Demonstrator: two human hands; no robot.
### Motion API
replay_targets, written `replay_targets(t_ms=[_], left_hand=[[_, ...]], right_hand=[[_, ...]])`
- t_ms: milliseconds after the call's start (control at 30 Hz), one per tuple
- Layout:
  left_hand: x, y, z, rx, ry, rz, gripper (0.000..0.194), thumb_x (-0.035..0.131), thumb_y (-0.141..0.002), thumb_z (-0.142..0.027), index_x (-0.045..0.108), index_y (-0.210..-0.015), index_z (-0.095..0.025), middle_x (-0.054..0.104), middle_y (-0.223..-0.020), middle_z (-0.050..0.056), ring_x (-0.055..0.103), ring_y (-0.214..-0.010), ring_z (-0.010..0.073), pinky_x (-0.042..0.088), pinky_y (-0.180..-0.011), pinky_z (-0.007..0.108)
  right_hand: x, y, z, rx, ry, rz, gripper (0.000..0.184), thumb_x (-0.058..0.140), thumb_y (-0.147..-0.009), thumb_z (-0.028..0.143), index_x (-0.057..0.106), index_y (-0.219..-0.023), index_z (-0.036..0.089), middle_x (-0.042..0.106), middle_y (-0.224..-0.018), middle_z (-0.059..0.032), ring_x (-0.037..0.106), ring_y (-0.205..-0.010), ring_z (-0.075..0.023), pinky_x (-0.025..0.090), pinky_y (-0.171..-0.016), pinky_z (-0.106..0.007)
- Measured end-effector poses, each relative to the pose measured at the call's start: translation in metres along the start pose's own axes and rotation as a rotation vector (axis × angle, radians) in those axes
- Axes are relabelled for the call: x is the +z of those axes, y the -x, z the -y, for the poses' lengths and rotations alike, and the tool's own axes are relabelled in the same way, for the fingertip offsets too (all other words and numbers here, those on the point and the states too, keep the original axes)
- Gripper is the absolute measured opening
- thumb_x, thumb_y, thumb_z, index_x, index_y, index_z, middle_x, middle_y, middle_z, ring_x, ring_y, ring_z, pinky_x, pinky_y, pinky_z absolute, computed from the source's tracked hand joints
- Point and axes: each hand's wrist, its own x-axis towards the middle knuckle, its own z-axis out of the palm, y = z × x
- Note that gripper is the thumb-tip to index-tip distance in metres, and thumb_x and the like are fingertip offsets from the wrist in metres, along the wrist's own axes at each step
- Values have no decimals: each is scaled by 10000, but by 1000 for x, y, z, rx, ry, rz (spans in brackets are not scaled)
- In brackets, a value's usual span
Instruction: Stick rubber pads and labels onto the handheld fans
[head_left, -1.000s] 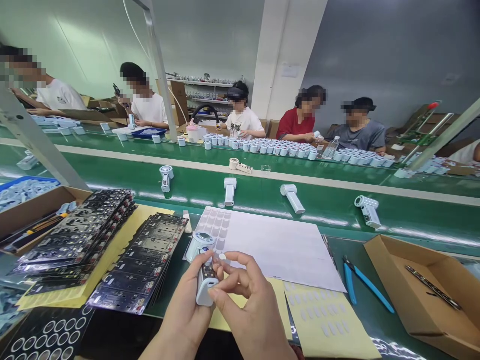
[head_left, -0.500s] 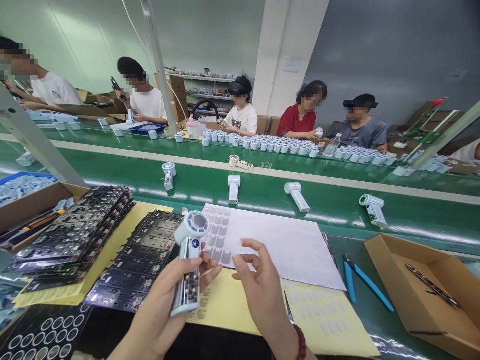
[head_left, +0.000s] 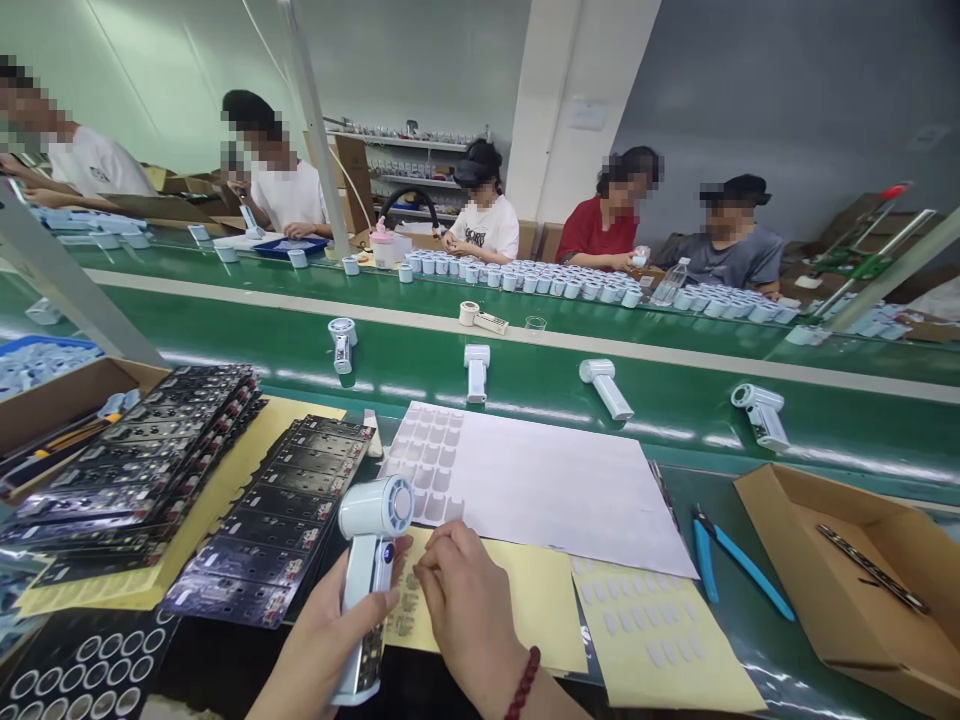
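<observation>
My left hand (head_left: pixel 319 630) is wrapped around the handle of a pale blue handheld fan (head_left: pixel 365 575). The fan's round head points up, and a small dark display and a dark patterned panel show on its handle. Just right of it, my right hand (head_left: pixel 469 595) hovers over a yellow sheet (head_left: pixel 536 600) with small dark print at its left. Its fingers are curled together in a pinch; what lies between them, if anything, is hidden. Behind both hands lies a white sheet (head_left: pixel 547 480) with rows of grey stickers (head_left: pixel 429 460) at its left.
Dark printed panels (head_left: pixel 262 520) lie at left, beside a taller stack (head_left: pixel 142 460). To the right are blue-handled cutters (head_left: pixel 739 565) and a cardboard box (head_left: pixel 840 580). Several fans (head_left: pixel 476 375) rest on the green conveyor belt (head_left: pixel 405 375). Co-workers sit beyond it.
My left hand has lowered the fan and turned it slightly. My right hand has moved left and down, its spread fingers now closed together over the printed part of the yellow sheet.
</observation>
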Motion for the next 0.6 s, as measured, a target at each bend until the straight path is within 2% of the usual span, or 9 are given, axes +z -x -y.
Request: replay_targets(t_ms=[100,167,233,333,400,500,533,600], left_hand=[[0,0,-3,-31,17,-4,398,805,-624,-249,747,-1012,-187,776,-1046,100,652,-1147,340,424,-1075,432],[-1,-1,-6,-53,23,5,396,799,-631,-257,748,-1016,-181,775,-1046,108,657,-1137,341,437,-1061,432],[-1,-2,-9,-67,13,19,425,801,-636,-268,744,-1048,-178,771,-1064,114,660,-1128,346,453,-1041,440],[-2,-6,-9,-62,14,18,459,820,-615,-257,742,-1062,-182,773,-1061,113,667,-1117,343,462,-1031,432],[-2,-8,-6,-52,27,4,448,826,-602,-247,746,-1038,-182,774,-1053,111,665,-1126,335,439,-1060,420],[-3,-10,-1,-38,18,-7,434,804,-618,-233,743,-1044,-173,773,-1046,114,654,-1148,328,397,-1100,425],[-3,-10,0,-35,12,-11,431,798,-619,-229,744,-1043,-170,772,-1043,117,653,-1148,330,399,-1098,429],[-3,-10,2,-24,13,-18,418,802,-603,-225,751,-1014,-169,771,-1031,120,658,-1138,335,422,-1077,430]], right_hand=[[-11,0,1,40,-272,42,167,574,-840,77,604,-750,215,639,-917,-30,660,-853,-196,525,-713,-300],[-21,0,3,92,-448,65,126,615,-852,145,613,-749,218,640,-923,-24,655,-850,-185,514,-687,-273],[-27,0,5,128,-497,64,106,628,-857,183,622,-758,218,641,-930,-28,649,-832,-183,497,-636,-261],[-23,-1,7,99,-387,32,117,611,-860,149,615,-767,219,640,-929,-22,659,-821,-181,511,-680,-276],[-12,-2,6,54,-202,28,153,581,-850,92,603,-762,215,640,-912,-24,665,-800,-189,517,-693,-296],[3,-2,4,8,84,52,175,551,-821,40,597,-778,203,647,-913,-54,651,-764,-223,495,-611,-314],[5,-2,3,-3,117,55,178,549,-817,36,595,-782,204,649,-914,-55,646,-765,-224,490,-608,-314],[2,-2,1,-10,-4,54,179,557,-826,46,585,-763,212,645,-903,-35,642,-773,-198,497,-646,-298]])
